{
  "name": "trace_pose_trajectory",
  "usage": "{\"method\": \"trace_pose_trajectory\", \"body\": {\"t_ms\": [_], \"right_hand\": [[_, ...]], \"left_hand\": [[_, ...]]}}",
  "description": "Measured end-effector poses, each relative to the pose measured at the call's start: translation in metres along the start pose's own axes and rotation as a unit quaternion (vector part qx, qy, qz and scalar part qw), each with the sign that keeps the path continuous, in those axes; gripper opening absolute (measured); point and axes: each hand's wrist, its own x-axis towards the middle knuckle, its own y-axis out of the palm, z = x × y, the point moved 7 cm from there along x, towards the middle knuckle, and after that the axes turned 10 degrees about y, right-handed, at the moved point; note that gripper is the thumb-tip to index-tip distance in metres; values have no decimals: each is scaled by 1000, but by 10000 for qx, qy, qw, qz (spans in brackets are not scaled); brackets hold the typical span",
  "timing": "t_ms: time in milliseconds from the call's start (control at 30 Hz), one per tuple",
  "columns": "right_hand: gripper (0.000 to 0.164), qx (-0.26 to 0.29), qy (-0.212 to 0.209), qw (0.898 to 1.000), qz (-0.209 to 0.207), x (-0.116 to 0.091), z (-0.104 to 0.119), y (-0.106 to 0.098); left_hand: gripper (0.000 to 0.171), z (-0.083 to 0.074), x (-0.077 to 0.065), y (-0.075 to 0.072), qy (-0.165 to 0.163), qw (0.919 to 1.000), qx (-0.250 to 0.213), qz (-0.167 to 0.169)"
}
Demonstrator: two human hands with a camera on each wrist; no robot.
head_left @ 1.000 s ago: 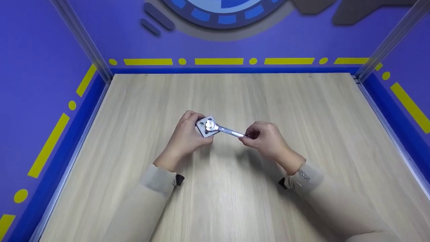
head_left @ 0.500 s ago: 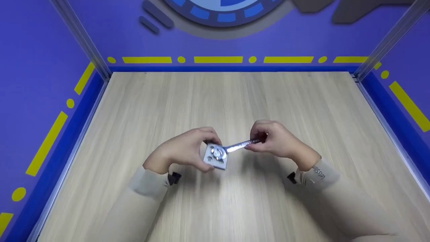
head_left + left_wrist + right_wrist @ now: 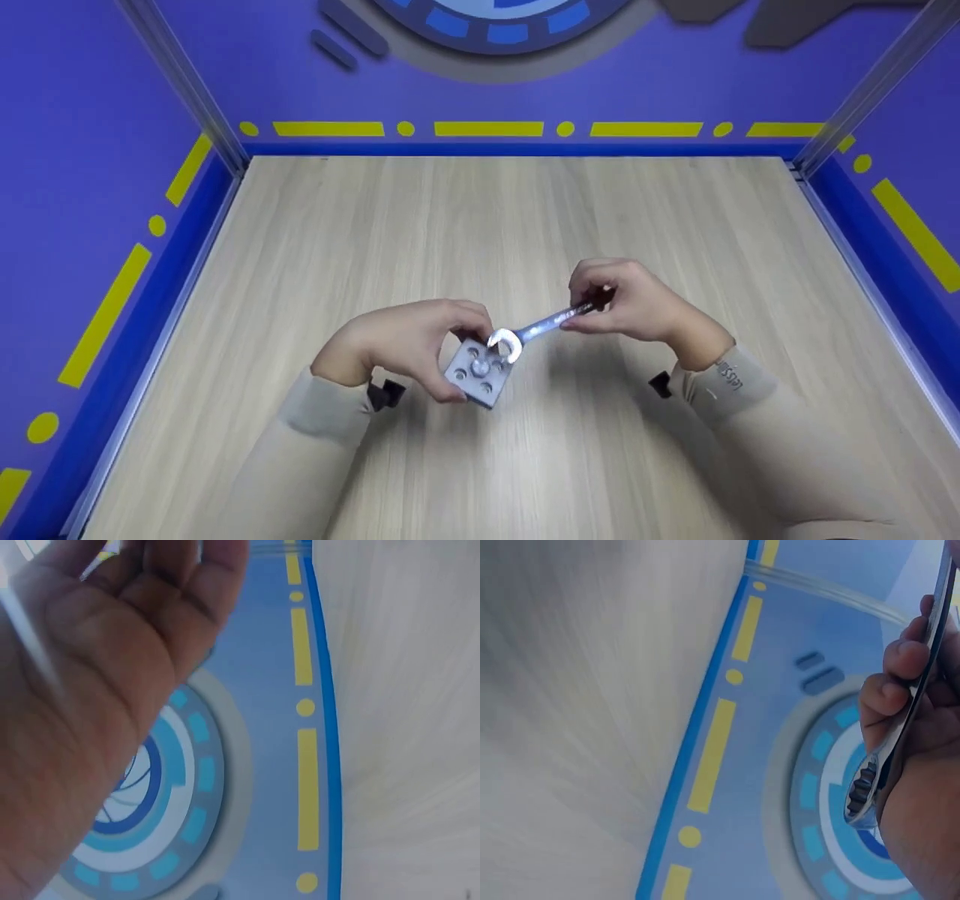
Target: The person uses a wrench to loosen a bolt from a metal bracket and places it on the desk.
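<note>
My left hand [image 3: 405,339] grips a square grey metal block [image 3: 469,381] by its edges, thumb on the near side. Several holes lie around a round, raised bolt-like piece [image 3: 480,367] at the middle of its face. A shiny combination wrench [image 3: 546,325] is held by my right hand [image 3: 630,304], pinched along its shaft. Its open-ended head lies over the block's far right corner, beside the middle piece and not around it; whether it touches the block I cannot tell. In the right wrist view the toothed ring end [image 3: 862,791] shows near the palm. The left wrist view hides the block.
A light wood-grain table [image 3: 510,225] lies beneath both hands. Blue printed panels [image 3: 487,97] with yellow dashes wall off its back and sides, with metal posts [image 3: 184,75] at the back corners.
The block came nearer to me and turned in my left hand. The wrench's head left the middle piece and shifted to its upper right. My right hand moved slightly right.
</note>
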Motion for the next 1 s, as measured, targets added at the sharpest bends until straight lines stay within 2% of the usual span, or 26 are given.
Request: {"method": "trace_pose_trajectory", "body": {"t_ms": [67,133,233,300,367,500,567,633,700,800,900,1000], "right_hand": [[23,92,145,9990,-407,1,0,-9],[23,148,363,9953,-889,3,0,-15],[23,189,651,9849,-1590,5,0,-20],[23,116,851,9776,-1924,7,-1,-19],[23,33,1056,9714,-2125,9,-3,-15],[23,-173,1577,9627,-2193,12,-11,-5],[24,-299,1770,9596,-2165,15,-14,0],[25,-359,1887,9576,-2146,20,-17,5],[26,-404,1940,9561,-2158,23,-18,8],[27,-457,1972,9548,-2175,26,-20,13],[27,-435,1955,9556,-2159,26,-20,16],[27,-357,1899,9583,-2108,26,-21,19]], "left_hand": [[52,7,-2,-9,-246,9985,125,-465],[52,14,-4,-20,-500,9930,294,-1034],[54,24,-7,-35,-846,9758,560,-1937],[56,30,-7,-42,-1080,9589,786,-2504],[58,35,-8,-48,-1337,9375,1018,-3046],[61,41,-8,-53,-1733,8923,1442,-3911],[62,41,-8,-54,-1833,8754,1569,-4189],[64,40,-8,-54,-1895,8646,1672,-4342],[65,39,-7,-54,-1937,8589,1757,-4403],[67,38,-5,-53,-1914,8563,1897,-4407],[67,38,-4,-51,-1863,8609,1966,-4308],[67,39,-3,-50,-1760,8723,1842,-4174]]}}
